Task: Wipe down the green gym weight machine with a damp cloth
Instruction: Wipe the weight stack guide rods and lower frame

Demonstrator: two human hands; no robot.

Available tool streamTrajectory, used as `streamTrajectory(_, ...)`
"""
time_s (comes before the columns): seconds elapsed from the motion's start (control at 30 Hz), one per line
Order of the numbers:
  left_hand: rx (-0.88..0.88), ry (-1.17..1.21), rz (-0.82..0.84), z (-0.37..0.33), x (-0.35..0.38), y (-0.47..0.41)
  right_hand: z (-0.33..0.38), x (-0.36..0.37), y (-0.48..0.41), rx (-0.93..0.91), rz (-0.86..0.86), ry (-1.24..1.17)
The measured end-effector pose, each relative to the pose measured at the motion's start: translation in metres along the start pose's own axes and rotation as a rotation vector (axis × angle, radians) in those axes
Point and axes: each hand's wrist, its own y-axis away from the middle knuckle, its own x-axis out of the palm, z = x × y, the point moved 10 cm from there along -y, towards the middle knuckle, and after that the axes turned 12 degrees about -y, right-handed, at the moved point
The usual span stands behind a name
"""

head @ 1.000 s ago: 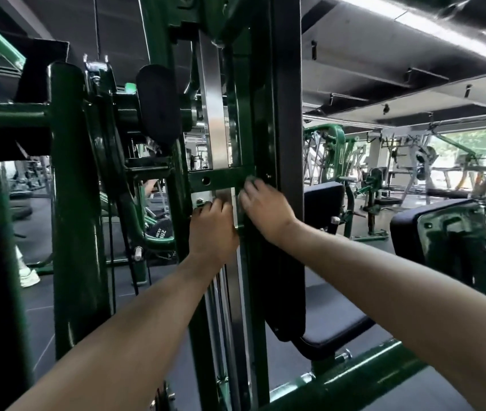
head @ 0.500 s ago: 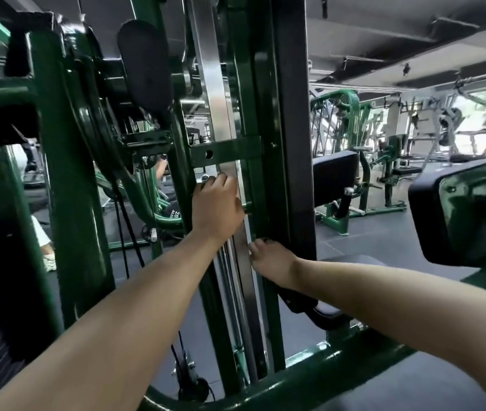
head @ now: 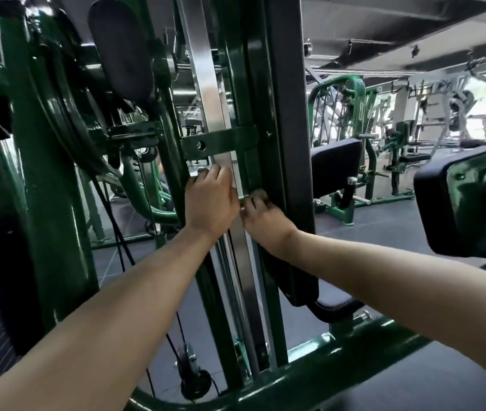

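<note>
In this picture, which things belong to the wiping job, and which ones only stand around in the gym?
Belong to the job:
- green upright post of the machine
- steel guide strip
- left hand, on the strip
- right hand, blurred, at the post; no cloth shows

Only standing around:
- black seat pad behind
- black pad at right
- far green machines

Both bare arms reach to the tall dark-green steel weight machine (head: 235, 84). Left hand (head: 210, 203) curled around the flat brushed-metal vertical rail (head: 206, 84), just below a green crossbar. Right hand (head: 265, 221), blurred, touches the green upright beside it; cloth not discernible. Black padded seat (head: 335, 167) behind.
</note>
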Motion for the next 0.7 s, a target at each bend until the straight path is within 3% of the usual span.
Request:
streamTrajectory(0.17, 0.037, 0.086, -0.003, 0.005, -0.006, 0.003, 0.068, 0.068, 0.056, -0.405, 0.301, 0.225)
streamTrajectory(0.27, 0.021, 0.125, 0.024, 0.014, -0.008, 0.008, 0.069, 0.058, 0.049, -0.481, 0.261, 0.170)
streamTrajectory(0.43, 0.047, 0.043, 0.017, 0.012, -0.011, 0.012, -0.009, -0.029, -0.001, -0.229, -0.192, -0.135)
streamTrajectory(0.57, 0.019, 0.074, -0.015, 0.013, -0.012, 0.013, -0.070, -0.111, -0.034, 0.005, -0.570, -0.597)
streamTrajectory(0.63, -0.024, 0.111, -0.035, 0.016, -0.013, 0.019, -0.079, -0.132, -0.039, 0.051, -0.673, -0.719)
streamTrajectory(0.7, -0.057, 0.127, -0.047, 0.018, -0.012, 0.029, -0.067, -0.122, -0.042, 0.054, -0.640, -0.733)
